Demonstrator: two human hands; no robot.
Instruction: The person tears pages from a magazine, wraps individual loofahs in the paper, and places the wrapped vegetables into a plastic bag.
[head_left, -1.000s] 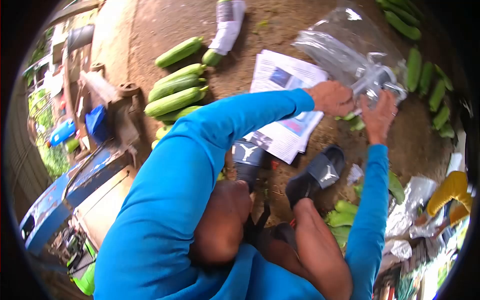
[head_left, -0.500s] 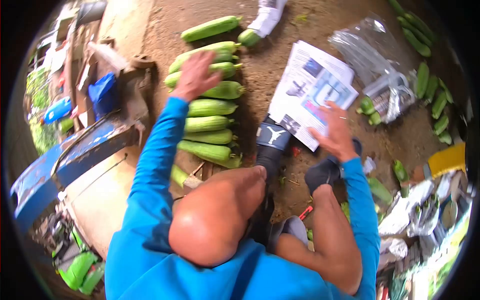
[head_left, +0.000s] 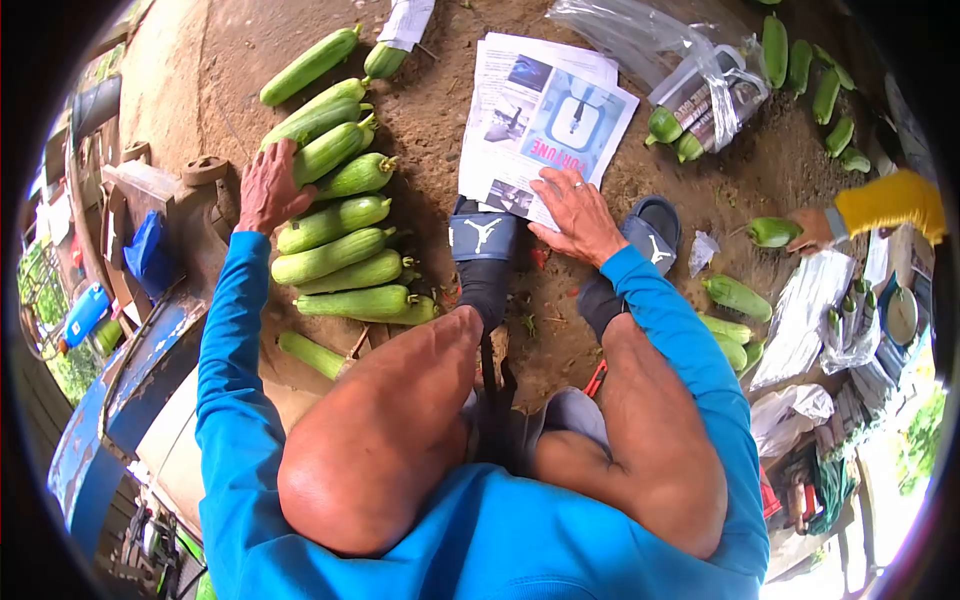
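Long green gourds [head_left: 345,211] lie in a row on the dirt to the left of my feet. My left hand [head_left: 270,192] is at the left ends of the upper gourds, fingers stretched and thumb apart, gripping none of them. A stack of printed sheets [head_left: 500,110] lies above my foot, with a blue-pictured page [head_left: 578,122] on top. Over the lower edge of that stack rests my right hand [head_left: 578,215], its fingers spread and a ring on one. Above the row, a paper-wrapped gourd [head_left: 385,60] sits beside a bare gourd [head_left: 310,65].
A co-worker's hand [head_left: 812,230] in a yellow sleeve [head_left: 890,208] holds a gourd at the right. Clear plastic bags [head_left: 665,40] and paper-wrapped gourds [head_left: 715,105] lie upper right. A blue metal beam [head_left: 120,385] stands left. My sandals [head_left: 482,236] are below the papers.
My left hand has slid from on top of the gourds to their left ends. My right hand now rests on the papers' lower edge. A yellow-sleeved arm shows at the right. The view has shifted.
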